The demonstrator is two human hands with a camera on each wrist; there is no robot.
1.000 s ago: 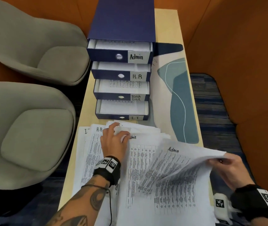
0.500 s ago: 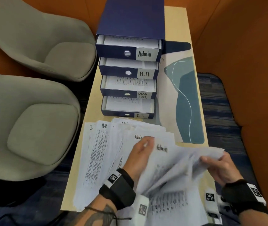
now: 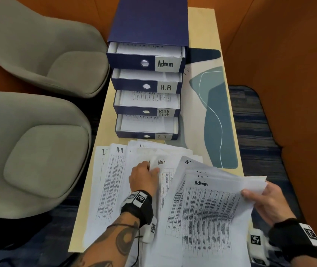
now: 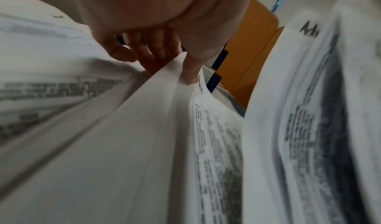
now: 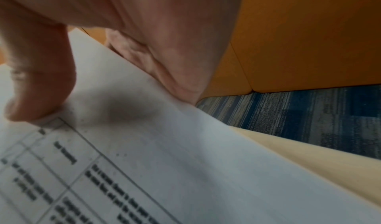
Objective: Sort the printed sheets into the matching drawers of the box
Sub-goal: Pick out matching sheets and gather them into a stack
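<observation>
**Sorting the Admin pages, mid-shuffle**

We had the printed sheets (image 3: 115, 182) fanned across the near end of the table (image 3: 103, 128), just in front of the box (image 3: 148, 22), whose four drawers stood pulled out. Our right hand (image 3: 267, 201) pinched a bundle of Admin sheets (image 3: 207, 209) by its right edge, lifted off the pile. Our left hand (image 3: 144, 178) pinched the top corner of another Admin sheet (image 3: 163, 166). Two grey chairs (image 3: 38, 151) sat off the left edge.

Thin matt paper sheets (image 3: 207, 214), matt navy card box (image 3: 150, 18), smooth pale wood table (image 3: 103, 120), grey cloth chairs (image 3: 38, 151)
</observation>
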